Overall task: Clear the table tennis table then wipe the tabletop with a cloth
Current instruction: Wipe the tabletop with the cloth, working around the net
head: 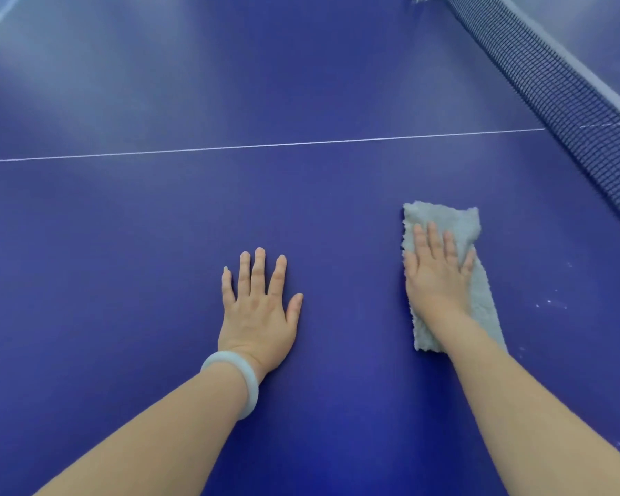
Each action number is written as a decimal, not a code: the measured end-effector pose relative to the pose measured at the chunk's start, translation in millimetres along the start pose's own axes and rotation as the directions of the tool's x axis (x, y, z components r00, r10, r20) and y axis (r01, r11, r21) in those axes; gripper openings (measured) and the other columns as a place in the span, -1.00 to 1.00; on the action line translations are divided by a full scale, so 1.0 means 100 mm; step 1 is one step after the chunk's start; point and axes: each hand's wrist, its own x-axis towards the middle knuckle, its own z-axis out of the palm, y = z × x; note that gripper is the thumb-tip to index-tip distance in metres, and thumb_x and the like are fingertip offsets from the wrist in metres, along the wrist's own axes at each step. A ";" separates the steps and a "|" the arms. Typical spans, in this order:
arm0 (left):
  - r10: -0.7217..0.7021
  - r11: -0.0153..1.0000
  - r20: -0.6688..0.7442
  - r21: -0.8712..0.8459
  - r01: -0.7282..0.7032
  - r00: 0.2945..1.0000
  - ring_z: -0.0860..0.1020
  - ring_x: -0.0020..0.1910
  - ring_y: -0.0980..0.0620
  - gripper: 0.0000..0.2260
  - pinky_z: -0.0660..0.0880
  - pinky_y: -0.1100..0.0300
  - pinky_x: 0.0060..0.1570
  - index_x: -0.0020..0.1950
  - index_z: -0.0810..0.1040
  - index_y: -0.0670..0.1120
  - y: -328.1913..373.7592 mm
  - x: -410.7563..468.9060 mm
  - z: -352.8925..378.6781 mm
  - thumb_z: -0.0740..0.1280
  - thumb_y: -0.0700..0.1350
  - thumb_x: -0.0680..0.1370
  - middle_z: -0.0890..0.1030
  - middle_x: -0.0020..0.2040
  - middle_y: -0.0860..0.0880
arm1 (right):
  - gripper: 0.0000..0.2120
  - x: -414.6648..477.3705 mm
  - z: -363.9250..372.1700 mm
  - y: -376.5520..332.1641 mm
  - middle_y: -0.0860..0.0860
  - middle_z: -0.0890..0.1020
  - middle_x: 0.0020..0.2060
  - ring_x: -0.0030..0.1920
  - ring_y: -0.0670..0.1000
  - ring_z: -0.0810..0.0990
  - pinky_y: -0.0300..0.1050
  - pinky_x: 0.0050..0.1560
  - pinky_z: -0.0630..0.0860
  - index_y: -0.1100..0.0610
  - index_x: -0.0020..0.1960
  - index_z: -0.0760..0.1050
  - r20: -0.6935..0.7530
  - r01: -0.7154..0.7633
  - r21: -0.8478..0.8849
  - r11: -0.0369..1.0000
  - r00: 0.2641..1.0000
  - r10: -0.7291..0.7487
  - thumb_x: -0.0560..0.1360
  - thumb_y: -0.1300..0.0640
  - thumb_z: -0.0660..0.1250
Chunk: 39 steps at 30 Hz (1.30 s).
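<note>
The right hand is pressing the folded grey cloth flat for wiping the blue counter, while the left hand, fingers spread, is leaning there for support.

Bare forearms, pale jade-like bangle on left wrist

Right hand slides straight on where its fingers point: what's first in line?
Looks free: the right hand, flat on the pale grey fluffy cloth, points across bare blue tabletop, crossing only the painted white line. The dark mesh net probably lies to its right.
</note>
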 end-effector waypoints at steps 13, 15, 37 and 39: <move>-0.016 1.000 -0.002 -0.001 0.016 1.000 -0.20 0.59 -0.09 -0.35 -0.25 -0.16 0.51 0.61 -0.10 0.05 0.01 0.01 -0.05 -0.30 0.26 0.55 -0.09 0.62 -0.09 | -0.48 0.78 0.00 -1.54 -0.06 -0.14 0.62 0.61 0.05 -0.19 0.22 0.54 -0.29 -0.05 0.63 -0.19 0.070 0.474 -0.030 0.880 0.879 -0.472 0.70 -0.06 -0.18; -0.015 1.000 0.002 -0.005 0.015 1.000 -0.22 0.58 -0.09 -0.36 -0.25 -0.16 0.51 0.61 -0.11 0.05 0.00 0.00 -0.04 -0.29 0.25 0.55 -0.10 0.62 -0.09 | -0.47 1.05 -0.06 -1.28 -0.06 -0.14 0.62 0.61 0.05 -0.19 0.23 0.54 -0.29 -0.04 0.63 -0.18 0.056 0.302 -0.016 0.953 0.952 -0.301 0.69 -0.07 -0.19; -0.011 1.000 0.021 -0.004 0.011 1.000 -0.19 0.59 -0.10 -0.37 -0.18 -0.18 0.52 0.61 -0.08 0.04 -0.01 0.01 -0.04 -0.24 0.25 0.58 -0.07 0.62 -0.10 | -0.46 1.91 -0.21 -0.82 -0.05 -0.11 0.62 0.61 0.11 -0.16 0.31 0.52 -0.28 -0.02 0.64 -0.15 0.048 -0.017 0.072 0.997 0.999 0.014 0.68 -0.06 -0.19; -0.018 1.000 0.020 -0.005 0.018 1.000 -0.18 0.59 -0.10 -0.37 -0.19 -0.17 0.52 0.61 -0.07 0.03 -0.02 0.01 -0.05 -0.25 0.25 0.58 -0.07 0.62 -0.10 | -0.46 1.64 -0.22 -0.45 -0.04 -0.11 0.62 0.61 0.11 -0.16 0.32 0.52 -0.27 -0.01 0.64 -0.14 0.022 -0.156 0.086 0.984 0.988 0.155 0.68 -0.06 -0.19</move>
